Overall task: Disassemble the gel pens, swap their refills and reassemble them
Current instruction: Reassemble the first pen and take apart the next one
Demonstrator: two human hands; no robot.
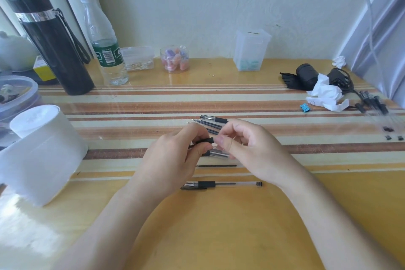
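Left hand and right hand pinch black pen grip.

Widest free run: bare table, 4 to 8 o'clock, near edge. Tissue roll blocks 9. Flask and bottle stand tall at 10. Loose pens lie flat mid-table. Crumpled tissue and cable clutter crowd 2.

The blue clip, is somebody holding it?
No, the blue clip lies on the table beside the crumpled tissue, away from the left hand and the right hand.
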